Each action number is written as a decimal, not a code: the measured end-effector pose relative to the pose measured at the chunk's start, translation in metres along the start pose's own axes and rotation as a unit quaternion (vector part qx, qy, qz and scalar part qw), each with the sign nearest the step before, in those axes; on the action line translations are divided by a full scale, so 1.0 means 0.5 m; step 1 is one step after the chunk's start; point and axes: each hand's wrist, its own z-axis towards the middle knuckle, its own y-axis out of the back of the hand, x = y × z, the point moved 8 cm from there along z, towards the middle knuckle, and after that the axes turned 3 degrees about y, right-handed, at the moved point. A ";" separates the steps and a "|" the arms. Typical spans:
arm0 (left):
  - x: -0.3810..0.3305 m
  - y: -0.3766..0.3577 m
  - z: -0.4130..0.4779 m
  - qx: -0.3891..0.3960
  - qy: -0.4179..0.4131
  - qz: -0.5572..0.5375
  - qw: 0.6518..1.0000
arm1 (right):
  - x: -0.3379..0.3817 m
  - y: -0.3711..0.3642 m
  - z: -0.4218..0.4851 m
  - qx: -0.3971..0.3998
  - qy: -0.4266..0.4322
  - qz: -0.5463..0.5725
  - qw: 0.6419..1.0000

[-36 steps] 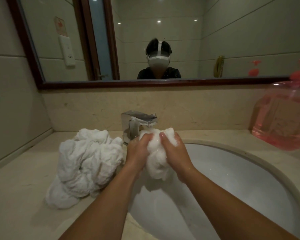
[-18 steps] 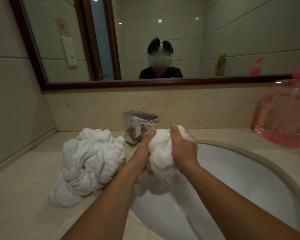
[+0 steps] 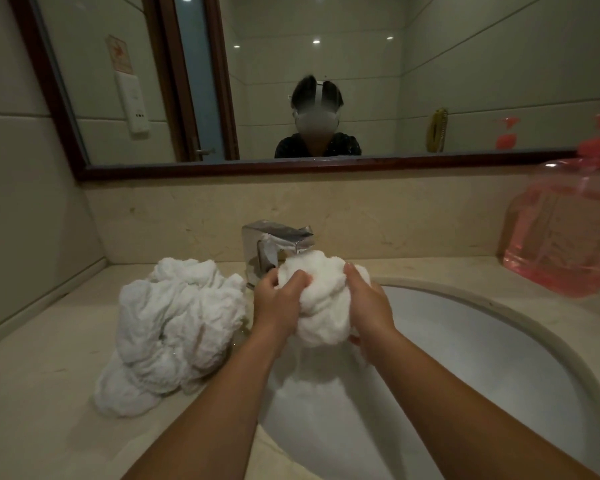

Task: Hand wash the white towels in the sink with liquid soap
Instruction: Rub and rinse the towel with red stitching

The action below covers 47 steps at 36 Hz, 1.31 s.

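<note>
Both hands grip one white towel (image 3: 317, 299), balled into a soft, lumpy, wet wad just in front of the tap (image 3: 274, 244) and over the back of the sink (image 3: 499, 341). Left hand (image 3: 278, 306) has its fingers curled into the wad's left face; right hand (image 3: 368, 306) wraps its right side, fingertips pressed into the terry. Half a second ago the left thumb lay upright along the wad and the right fingers lay over its top; now the cloth bulges wider between the hands, its top close under the spout.

The tap is a boxy, angular piece of polished chrome. The sink is a smooth white oval bowl set in a beige stone counter (image 3: 32, 393). Left of the tap lies a crumpled, ridged pile (image 3: 174, 327) of more white towels, unmoved. Well right of the tap stands a clear plastic jug (image 3: 561, 237) of pink liquid soap.
</note>
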 end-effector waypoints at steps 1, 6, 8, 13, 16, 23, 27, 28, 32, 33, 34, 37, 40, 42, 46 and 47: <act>-0.003 0.001 -0.002 -0.005 -0.011 0.016 1.000 | 0.005 -0.004 -0.015 0.003 -0.006 -0.001 1.000; -0.016 -0.003 -0.012 -0.012 -0.075 0.098 0.992 | 0.000 -0.044 -0.055 0.031 -0.079 0.044 0.995; -0.021 -0.011 -0.016 0.000 -0.107 0.137 0.985 | -0.007 -0.051 -0.048 0.022 -0.081 0.042 0.996; -0.027 -0.034 -0.022 0.094 -0.158 0.176 0.967 | 0.001 -0.043 -0.041 0.066 -0.047 0.073 0.994; -0.021 -0.027 -0.011 0.090 -0.111 0.058 0.988 | 0.007 -0.028 -0.023 0.091 -0.023 0.085 0.992; -0.005 -0.004 0.008 0.004 -0.020 0.032 0.999 | 0.030 -0.020 -0.010 0.132 -0.023 0.188 0.973; 0.041 -0.033 0.013 0.080 0.094 0.007 0.992 | 0.043 -0.028 -0.023 0.188 -0.016 0.212 0.959; 0.039 -0.042 0.009 0.096 0.104 -0.009 0.990 | 0.051 -0.032 -0.035 0.212 -0.012 0.216 0.953; 0.033 -0.059 -0.006 0.136 0.146 -0.059 0.978 | 0.064 -0.040 -0.058 0.266 -0.014 0.244 0.933; 0.035 -0.064 -0.010 0.148 0.156 -0.062 0.975 | 0.063 -0.042 -0.061 0.266 -0.014 0.246 0.932; 0.040 -0.067 -0.011 0.150 0.169 -0.058 0.972 | 0.062 -0.045 -0.062 0.266 -0.012 0.241 0.933; 0.043 -0.071 -0.015 0.139 0.186 -0.030 0.972 | 0.057 -0.041 -0.052 0.237 0.002 0.214 0.948; 0.054 -0.052 0.006 0.090 0.164 -0.015 0.982 | 0.037 -0.030 -0.030 0.188 -0.007 0.166 0.968; 0.063 -0.032 0.023 0.045 0.132 -0.016 0.990 | 0.025 -0.019 -0.014 0.151 -0.013 0.131 0.980; 0.041 -0.006 0.021 -0.041 0.100 -0.014 0.994 | 0.016 -0.010 -0.016 0.113 -0.019 0.081 0.990; 0.034 -0.002 0.019 -0.056 0.091 -0.018 0.994 | 0.011 -0.016 -0.019 0.119 -0.029 0.061 0.991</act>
